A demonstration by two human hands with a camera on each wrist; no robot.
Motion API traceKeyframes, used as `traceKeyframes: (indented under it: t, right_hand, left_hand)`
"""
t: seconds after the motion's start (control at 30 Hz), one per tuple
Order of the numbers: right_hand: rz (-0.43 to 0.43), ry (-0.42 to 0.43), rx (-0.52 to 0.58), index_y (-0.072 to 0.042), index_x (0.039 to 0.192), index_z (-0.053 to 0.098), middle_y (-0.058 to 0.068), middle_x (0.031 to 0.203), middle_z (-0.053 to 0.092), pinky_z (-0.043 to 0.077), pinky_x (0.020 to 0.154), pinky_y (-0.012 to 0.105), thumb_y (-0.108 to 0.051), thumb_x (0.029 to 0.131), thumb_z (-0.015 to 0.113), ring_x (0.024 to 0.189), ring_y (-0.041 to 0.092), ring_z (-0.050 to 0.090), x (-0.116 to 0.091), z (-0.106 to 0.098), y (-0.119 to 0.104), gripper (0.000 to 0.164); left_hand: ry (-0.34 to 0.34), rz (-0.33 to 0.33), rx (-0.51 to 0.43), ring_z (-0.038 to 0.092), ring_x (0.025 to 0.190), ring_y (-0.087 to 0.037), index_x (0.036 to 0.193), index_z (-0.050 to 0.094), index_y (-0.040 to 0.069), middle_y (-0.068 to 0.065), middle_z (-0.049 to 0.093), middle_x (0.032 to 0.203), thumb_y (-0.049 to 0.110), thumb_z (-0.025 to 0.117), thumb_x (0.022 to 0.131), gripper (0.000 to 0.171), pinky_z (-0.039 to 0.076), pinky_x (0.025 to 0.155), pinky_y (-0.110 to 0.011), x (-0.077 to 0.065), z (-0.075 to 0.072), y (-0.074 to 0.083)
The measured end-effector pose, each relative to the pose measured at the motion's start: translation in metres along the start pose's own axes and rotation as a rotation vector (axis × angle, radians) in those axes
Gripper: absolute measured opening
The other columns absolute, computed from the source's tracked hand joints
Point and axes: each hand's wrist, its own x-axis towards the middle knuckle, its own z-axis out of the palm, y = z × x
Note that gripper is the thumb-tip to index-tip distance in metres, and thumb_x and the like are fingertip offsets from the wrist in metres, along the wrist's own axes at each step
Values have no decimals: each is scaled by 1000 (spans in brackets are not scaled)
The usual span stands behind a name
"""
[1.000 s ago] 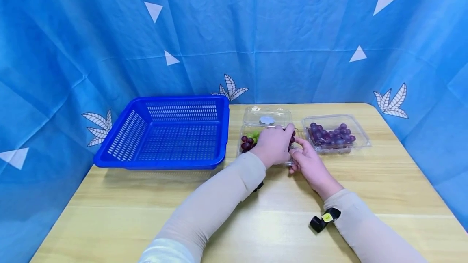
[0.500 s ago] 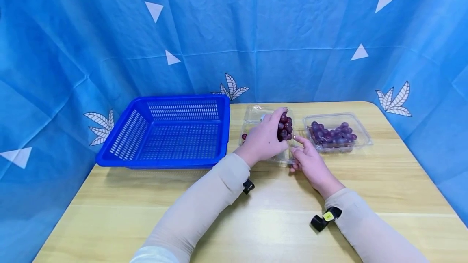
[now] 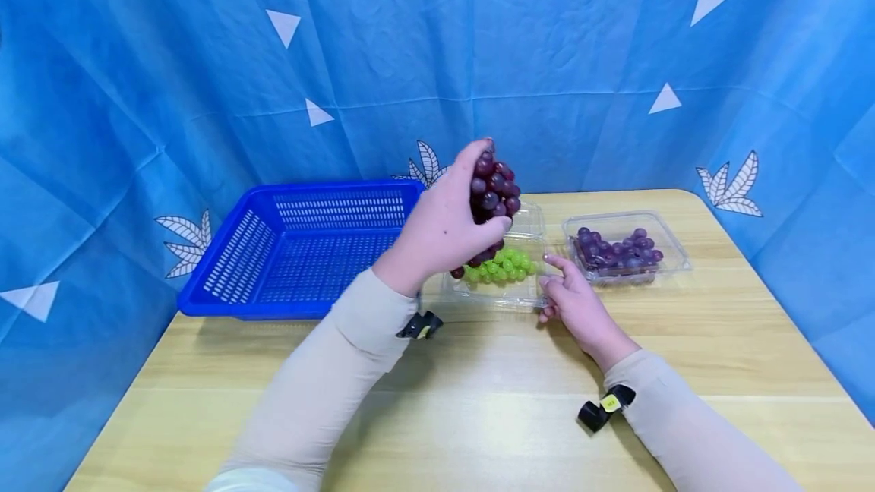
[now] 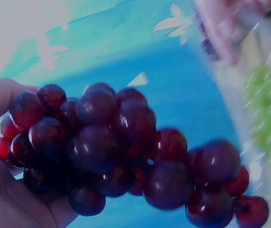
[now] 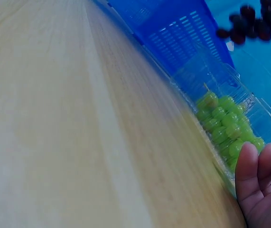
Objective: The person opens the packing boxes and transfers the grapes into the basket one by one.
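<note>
My left hand (image 3: 444, 222) grips a bunch of dark red grapes (image 3: 495, 188), raised above the table between the basket and the clear box. In the left wrist view the bunch of dark red grapes (image 4: 126, 142) hangs out past the fingers. Below it, a clear plastic box (image 3: 478, 296) stands with its lid folded back and a bunch of green grapes (image 3: 502, 266) inside. My right hand (image 3: 577, 310) holds that box's right end, its curled fingers (image 5: 247, 173) against the wall; the thumb's exact hold is partly hidden.
A blue plastic basket (image 3: 301, 308) with slotted walls stands on the left of the wooden table (image 3: 506, 416). To the right, a second clear box (image 3: 673, 249) holds purple grapes (image 3: 618, 253). A blue curtain (image 3: 547, 59) hangs behind the table.
My left hand has lifted the dark red grapes out of the clear box, up and to the left, uncovering the green grapes. The right hand has stayed at the box's right end.
</note>
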Motion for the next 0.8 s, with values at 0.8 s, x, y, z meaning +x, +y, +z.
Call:
traceKeyframes:
  t: [0.8]
  right_hand:
    - [7,-36,-5,-3,159,17,3,76,43,60,67,37,-12,106,48,63,14,51,-5,1,-6,62]
  left_hand:
    - [12,-381,418,44,130,-53,164,5,18,-27,39,153,54,63,91,100,36,100,-72,-7,-156,-104]
